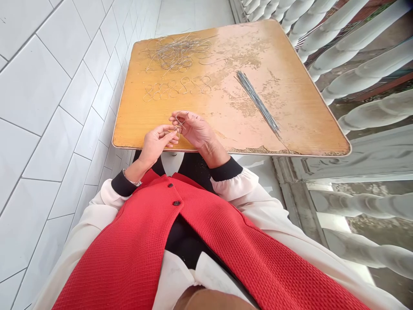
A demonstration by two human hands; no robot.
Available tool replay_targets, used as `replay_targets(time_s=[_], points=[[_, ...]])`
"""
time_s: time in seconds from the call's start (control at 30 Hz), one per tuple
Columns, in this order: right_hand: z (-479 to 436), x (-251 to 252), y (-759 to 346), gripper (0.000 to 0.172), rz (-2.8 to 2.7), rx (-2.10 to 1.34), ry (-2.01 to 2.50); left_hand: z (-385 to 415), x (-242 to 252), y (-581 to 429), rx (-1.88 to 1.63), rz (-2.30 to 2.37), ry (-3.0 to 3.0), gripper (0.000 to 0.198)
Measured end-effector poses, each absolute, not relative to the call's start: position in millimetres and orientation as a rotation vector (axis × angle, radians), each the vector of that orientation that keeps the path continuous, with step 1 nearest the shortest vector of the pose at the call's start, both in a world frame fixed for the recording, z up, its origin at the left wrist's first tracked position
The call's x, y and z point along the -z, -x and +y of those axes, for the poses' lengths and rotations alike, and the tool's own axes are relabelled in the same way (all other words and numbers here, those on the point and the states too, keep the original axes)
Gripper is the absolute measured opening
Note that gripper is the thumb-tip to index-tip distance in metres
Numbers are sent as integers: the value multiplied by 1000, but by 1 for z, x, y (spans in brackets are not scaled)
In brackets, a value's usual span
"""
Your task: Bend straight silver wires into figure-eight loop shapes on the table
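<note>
Over the near edge of the table, my left hand (157, 143) pinches a thin bent wire (178, 125) between thumb and fingertips. My right hand (197, 131) meets it from the other side, fingers curled round the upper part of the same wire, which forms a loop there. Beyond my hands lies a row of wire figure-eights (174, 88), several of them side by side. Behind that row is a tangled heap of bent wires (179, 49). A bundle of straight grey wires (258, 103) rests on the right half of the table.
The wooden table (300, 116) has a worn, peeling top and a rounded rim. A white tiled wall (48, 116) runs along the left. White balusters (358, 82) stand along the right side. My knees are under the table's near edge.
</note>
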State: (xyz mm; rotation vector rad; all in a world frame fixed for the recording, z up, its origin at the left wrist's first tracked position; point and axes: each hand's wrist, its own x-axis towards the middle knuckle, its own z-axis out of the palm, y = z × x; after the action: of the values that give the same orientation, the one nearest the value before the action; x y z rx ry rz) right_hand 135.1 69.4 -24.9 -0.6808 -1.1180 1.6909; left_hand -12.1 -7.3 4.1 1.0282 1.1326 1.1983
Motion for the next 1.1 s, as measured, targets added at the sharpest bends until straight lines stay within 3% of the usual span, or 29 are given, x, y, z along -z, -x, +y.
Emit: replay_targets(time_s=[0.6, 0.93, 1.1], points=[[59, 15, -136, 52, -1362, -1533, 768, -3, 1, 12, -1215, 1179, -1061, 11], [46, 17, -134, 34, -1406, -1299, 995, 7, 20, 13, -1317, 1226, -1115, 14], [50, 20, -134, 36, -1474, -1402, 935, 13, 4, 25, -1320, 1303, -1138, 11]])
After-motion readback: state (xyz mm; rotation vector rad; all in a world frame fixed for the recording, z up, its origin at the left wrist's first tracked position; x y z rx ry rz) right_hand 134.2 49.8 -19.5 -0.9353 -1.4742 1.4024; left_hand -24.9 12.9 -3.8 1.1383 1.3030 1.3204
